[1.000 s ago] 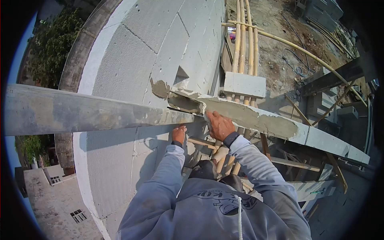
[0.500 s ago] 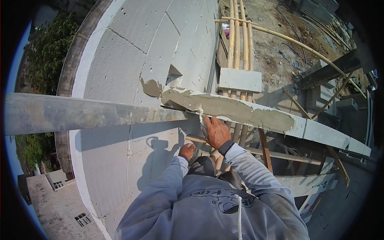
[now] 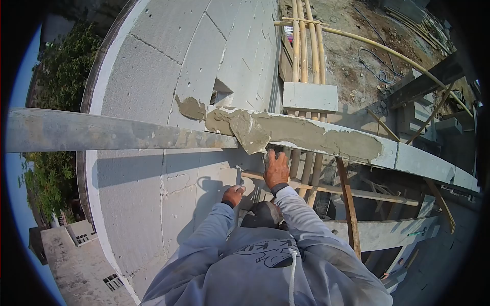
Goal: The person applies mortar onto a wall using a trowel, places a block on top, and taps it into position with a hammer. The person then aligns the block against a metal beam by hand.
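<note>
My right hand (image 3: 277, 167) is closed at the lower edge of a mortar-smeared block course (image 3: 326, 138), apparently around the handle of a trowel (image 3: 251, 131). Its triangular blade, coated with mortar, lies against the face of the course; the handle is mostly hidden. Lower and to the left, my left hand (image 3: 234, 195) is closed beside the pale block wall (image 3: 178, 204). What it holds, if anything, I cannot make out. A long grey metal beam (image 3: 122, 131) comes in from the left and ends close to the trowel blade.
Bamboo poles (image 3: 308, 51) run away from me, with a loose white block (image 3: 310, 97) lying across them. A brown wooden strut (image 3: 348, 204) slants beneath the course. Below on the right is rubble ground with a blue hose (image 3: 383, 75). A square notch (image 3: 221, 92) opens in the wall.
The trowel blade has turned broadside over the mortar, where only a narrow pale edge showed before. My right hand has shifted slightly right; my left hand has moved slightly left.
</note>
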{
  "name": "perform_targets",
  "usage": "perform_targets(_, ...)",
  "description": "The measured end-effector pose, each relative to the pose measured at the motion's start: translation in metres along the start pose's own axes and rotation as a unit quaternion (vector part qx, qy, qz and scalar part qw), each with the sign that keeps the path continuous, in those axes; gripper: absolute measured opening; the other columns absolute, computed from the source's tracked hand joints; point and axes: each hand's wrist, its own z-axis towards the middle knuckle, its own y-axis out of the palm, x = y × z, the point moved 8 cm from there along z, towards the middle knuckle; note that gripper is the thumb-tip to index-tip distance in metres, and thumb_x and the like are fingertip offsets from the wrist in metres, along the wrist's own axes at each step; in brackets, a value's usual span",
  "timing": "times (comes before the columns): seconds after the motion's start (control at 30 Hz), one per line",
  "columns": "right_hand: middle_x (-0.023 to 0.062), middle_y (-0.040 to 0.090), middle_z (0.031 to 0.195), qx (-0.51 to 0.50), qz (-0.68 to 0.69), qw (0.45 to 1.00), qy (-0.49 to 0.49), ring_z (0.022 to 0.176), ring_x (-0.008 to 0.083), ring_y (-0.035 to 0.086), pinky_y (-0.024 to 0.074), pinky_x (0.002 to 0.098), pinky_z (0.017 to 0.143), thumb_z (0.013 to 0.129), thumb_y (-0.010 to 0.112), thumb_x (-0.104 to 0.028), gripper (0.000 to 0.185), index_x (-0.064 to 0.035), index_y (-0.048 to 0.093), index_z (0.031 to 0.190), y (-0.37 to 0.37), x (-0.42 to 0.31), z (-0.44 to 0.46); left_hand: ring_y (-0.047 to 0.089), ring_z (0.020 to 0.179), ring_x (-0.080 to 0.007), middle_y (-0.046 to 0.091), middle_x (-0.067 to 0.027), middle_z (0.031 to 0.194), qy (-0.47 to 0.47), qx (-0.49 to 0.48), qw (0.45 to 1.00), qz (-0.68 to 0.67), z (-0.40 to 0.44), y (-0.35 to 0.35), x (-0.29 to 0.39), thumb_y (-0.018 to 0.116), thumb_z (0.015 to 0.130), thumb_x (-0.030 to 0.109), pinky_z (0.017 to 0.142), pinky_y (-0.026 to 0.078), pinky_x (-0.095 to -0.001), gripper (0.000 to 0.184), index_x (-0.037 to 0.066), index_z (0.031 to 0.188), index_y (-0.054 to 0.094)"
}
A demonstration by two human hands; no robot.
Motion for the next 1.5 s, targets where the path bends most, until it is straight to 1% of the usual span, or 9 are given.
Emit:
perform_targets(0.2, 0.0181, 0.048, 0.095, -0.081, -0.025, 0.996, 0.009, 0.090, 0.0372, 0.055, 0.0485, 0.0439, 0.072, 0.072, 0.055, 0.000, 0.046, -0.0065, 0.041, 0.115, 0.039, 0.018, -0.001, 0.055, 0.101, -0.0343, 0.061, -0.0177, 0.106, 0.102, -0.019, 0.989, 0.108, 0.010, 0.034, -0.053, 0.048, 0.084, 0.041, 0.089, 0.042, -0.0382, 0.042, 0.007, 0.106, 0.062)
perform_targets(0.3, 0.0180, 0.049, 0.095, -0.079, -0.048, 0.996, -0.003, 0.092, 0.0369, 0.054, 0.0486, 0.0435, 0.073, 0.075, 0.052, -0.002, 0.043, -0.0058, 0.041, 0.115, 0.028, 0.025, -0.013, 0.056, 0.095, -0.0364, 0.062, -0.0195, 0.096, 0.009, -0.006, 1.000, 0.002, -0.011, 0.009, -0.017, 0.049, 0.082, 0.042, 0.084, 0.043, -0.0404, 0.044, 0.003, 0.098, 0.060)
perform_targets(0.43, 0.0185, 0.049, 0.095, -0.099, -0.092, 0.990, -0.025, 0.091, 0.0384, 0.053, 0.0470, 0.0447, 0.075, 0.074, 0.053, -0.003, 0.040, -0.0037, 0.042, 0.113, 0.017, 0.045, -0.050, 0.057, 0.094, -0.0360, 0.062, -0.0191, 0.095, 0.011, -0.017, 1.000, -0.016, -0.018, -0.008, 0.022, 0.050, 0.082, 0.041, 0.083, 0.043, -0.0403, 0.043, 0.003, 0.096, 0.061)
perform_targets(0.77, 0.0186, 0.052, 0.097, -0.079, 0.117, 0.990, -0.005, 0.091, 0.0396, 0.054, 0.0453, 0.0443, 0.074, 0.070, 0.063, -0.012, 0.047, -0.0055, 0.043, 0.111, -0.040, 0.051, -0.105, 0.055, 0.102, -0.0359, 0.060, -0.0199, 0.107, 0.043, -0.054, 0.993, 0.098, 0.027, 0.037, 0.043, 0.050, 0.083, 0.045, 0.088, 0.042, -0.0403, 0.045, 0.007, 0.102, 0.063)
perform_targets(0.9, 0.0201, 0.056, 0.100, -0.007, 0.171, 0.985, -0.009, 0.094, 0.0391, 0.054, 0.0448, 0.0439, 0.077, 0.073, 0.063, -0.016, 0.043, -0.0048, 0.046, 0.110, -0.074, 0.041, -0.104, 0.058, 0.090, -0.0371, 0.062, -0.0225, 0.091, 0.087, -0.074, 0.993, 0.024, 0.015, 0.031, 0.079, 0.057, 0.081, 0.042, 0.078, 0.045, -0.0401, 0.043, 0.001, 0.092, 0.064)
perform_targets(1.07, 0.0185, 0.058, 0.103, 0.010, 0.192, 0.977, 0.091, 0.094, 0.0395, 0.055, 0.0444, 0.0450, 0.078, 0.073, 0.064, -0.021, 0.044, -0.0071, 0.049, 0.112, -0.103, 0.080, -0.150, 0.058, 0.096, -0.0336, 0.063, -0.0176, 0.099, 0.162, -0.125, 0.972, 0.117, 0.017, 0.031, 0.108, 0.056, 0.081, 0.040, 0.083, 0.044, -0.0371, 0.040, 0.005, 0.101, 0.063)
perform_targets(1.2, 0.0236, 0.061, 0.091, 0.016, 0.159, 0.939, 0.305, 0.090, 0.0409, 0.057, 0.0449, 0.0470, 0.078, 0.072, 0.062, -0.022, 0.046, -0.0050, 0.048, 0.113, -0.090, 0.146, -0.256, 0.057, 0.099, -0.0352, 0.061, -0.0215, 0.102, 0.231, -0.179, 0.930, 0.224, 0.030, 0.044, 0.121, 0.054, 0.081, 0.042, 0.083, 0.043, -0.0392, 0.046, 0.002, 0.103, 0.062)
perform_targets(1.3, 0.0281, 0.061, 0.088, -0.007, 0.163, 0.843, 0.512, 0.087, 0.0422, 0.058, 0.0459, 0.0478, 0.077, 0.069, 0.062, -0.022, 0.048, 0.0010, 0.050, 0.109, -0.054, 0.187, -0.363, 0.058, 0.096, -0.0352, 0.062, -0.0218, 0.099, 0.255, -0.230, 0.877, 0.335, 0.044, 0.060, 0.138, 0.055, 0.081, 0.041, 0.082, 0.044, -0.0380, 0.045, 0.001, 0.102, 0.061)
perform_targets(1.5, 0.0258, 0.062, 0.092, -0.011, 0.310, 0.686, 0.658, 0.092, 0.0373, 0.059, 0.0474, 0.0403, 0.079, 0.065, 0.067, -0.036, 0.050, 0.0080, 0.060, 0.088, 0.038, 0.218, -0.509, 0.061, 0.086, -0.0288, 0.064, -0.0173, 0.088, 0.337, -0.287, 0.806, 0.393, 0.006, 0.111, 0.223, 0.058, 0.082, 0.036, 0.078, 0.044, -0.0351, 0.038, 0.003, 0.100, 0.062)
